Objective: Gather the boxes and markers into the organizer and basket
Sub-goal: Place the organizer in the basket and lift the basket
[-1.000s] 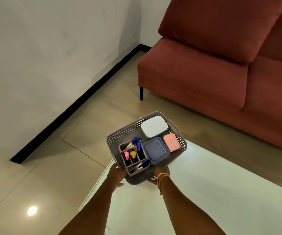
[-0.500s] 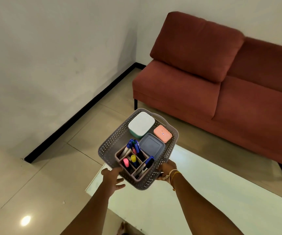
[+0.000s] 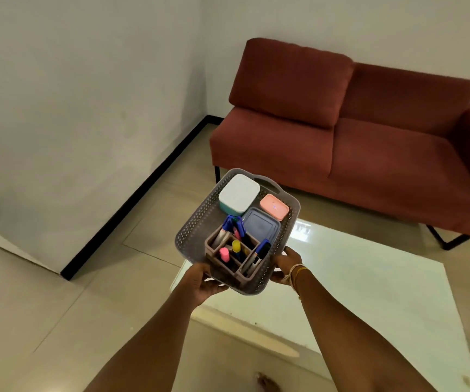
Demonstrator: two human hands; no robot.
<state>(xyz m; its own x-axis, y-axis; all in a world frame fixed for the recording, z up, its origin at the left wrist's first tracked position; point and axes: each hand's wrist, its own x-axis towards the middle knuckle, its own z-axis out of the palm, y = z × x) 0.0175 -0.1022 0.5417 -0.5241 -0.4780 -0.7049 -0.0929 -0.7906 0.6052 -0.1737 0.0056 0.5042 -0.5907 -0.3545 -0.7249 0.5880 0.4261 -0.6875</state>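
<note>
I hold a grey perforated basket (image 3: 191, 230) in the air above the near left corner of a white table (image 3: 369, 281). My left hand (image 3: 204, 284) grips its near left corner from below. My right hand (image 3: 286, 263) grips its near right side. Inside stand a brown organizer (image 3: 214, 251) with several markers (image 3: 229, 226), a white-lidded teal box (image 3: 239, 193), a pink box (image 3: 274, 206) and a grey-blue box (image 3: 262, 226).
A dark red sofa (image 3: 355, 142) on black legs stands behind the table against the far wall. A white wall with a black skirting (image 3: 132, 198) runs along the left. The floor is beige tile. A bare foot (image 3: 267, 383) shows at the bottom.
The basket has risen higher off the table and tilted a little. My view has lifted and shifted right, showing more of the sofa. Both hands stay on the basket.
</note>
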